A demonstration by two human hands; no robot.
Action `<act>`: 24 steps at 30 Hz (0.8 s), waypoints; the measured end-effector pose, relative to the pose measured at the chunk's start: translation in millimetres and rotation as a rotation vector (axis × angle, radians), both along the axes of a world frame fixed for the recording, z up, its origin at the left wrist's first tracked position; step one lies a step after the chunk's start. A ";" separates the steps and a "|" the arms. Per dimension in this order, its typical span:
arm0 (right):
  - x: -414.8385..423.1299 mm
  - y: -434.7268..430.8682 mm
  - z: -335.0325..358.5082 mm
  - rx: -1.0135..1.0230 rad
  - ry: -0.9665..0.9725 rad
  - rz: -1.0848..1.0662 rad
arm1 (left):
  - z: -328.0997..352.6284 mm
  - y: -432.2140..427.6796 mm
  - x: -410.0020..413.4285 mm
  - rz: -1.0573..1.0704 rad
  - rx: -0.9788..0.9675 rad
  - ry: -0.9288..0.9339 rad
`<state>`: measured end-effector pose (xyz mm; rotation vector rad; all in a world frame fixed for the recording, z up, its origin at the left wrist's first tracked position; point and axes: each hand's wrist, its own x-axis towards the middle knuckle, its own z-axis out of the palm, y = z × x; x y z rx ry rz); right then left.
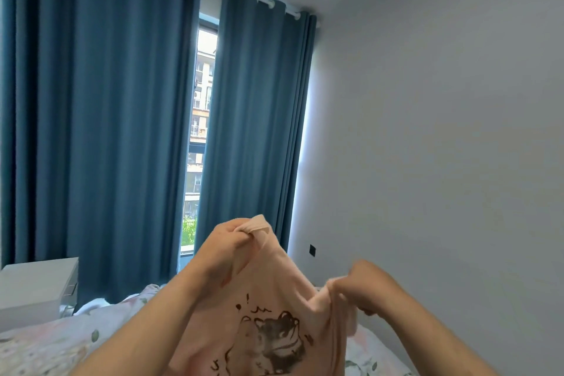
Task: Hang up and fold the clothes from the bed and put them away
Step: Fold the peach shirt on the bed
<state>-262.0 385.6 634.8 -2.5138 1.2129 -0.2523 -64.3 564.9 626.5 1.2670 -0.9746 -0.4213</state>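
I hold up a pale pink T-shirt (268,323) with a dark cat print on its front, in the lower middle of the view. My left hand (225,244) pinches one top edge of the shirt, raised higher. My right hand (366,281) grips the other top edge, lower and to the right. The shirt hangs between my hands above the bed (45,345), which has a floral cover. The shirt's lower part is cut off by the frame's edge.
Blue curtains (100,116) hang ahead with a narrow gap showing a window (200,131). A white bedside cabinet (36,287) stands at the left beyond the bed. A plain wall (442,146) with a dark socket (312,250) runs along the right.
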 end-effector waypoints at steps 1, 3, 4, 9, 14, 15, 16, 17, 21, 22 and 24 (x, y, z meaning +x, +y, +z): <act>2.4 4.3 -4.2 -0.060 0.017 0.026 | 4.5 -2.6 -1.0 -0.057 0.029 -0.026; 11.3 16.7 -13.4 0.023 -0.153 0.223 | 10.8 -7.1 -4.7 -0.154 0.094 -0.085; 15.3 27.2 -14.1 0.178 -0.271 0.362 | 13.8 -8.3 -8.3 -0.194 0.131 -0.137; 28.9 50.1 -22.1 0.574 -0.441 0.622 | 23.4 -0.6 -15.4 -0.260 0.213 -0.258; 30.2 51.6 -23.1 0.617 -0.603 0.606 | 24.7 20.8 -10.6 -0.138 0.206 -0.271; 30.1 51.5 -20.0 0.645 -0.675 0.583 | 21.3 23.7 -7.9 -0.088 0.213 -0.278; 29.3 52.8 -15.1 0.638 -0.743 0.548 | 16.8 26.6 -6.4 -0.037 0.230 -0.286; 28.7 53.6 -9.4 0.605 -0.788 0.514 | 8.6 29.3 -4.2 0.009 0.240 -0.297; 33.4 59.1 11.0 0.447 -0.806 0.546 | -44.2 34.8 -5.2 0.045 0.235 -0.126; 34.9 62.3 15.9 0.433 -0.808 0.549 | -56.6 30.6 -11.4 0.042 0.254 -0.066; 37.3 65.6 25.0 0.388 -0.823 0.543 | -86.4 21.1 -21.0 0.041 0.300 0.034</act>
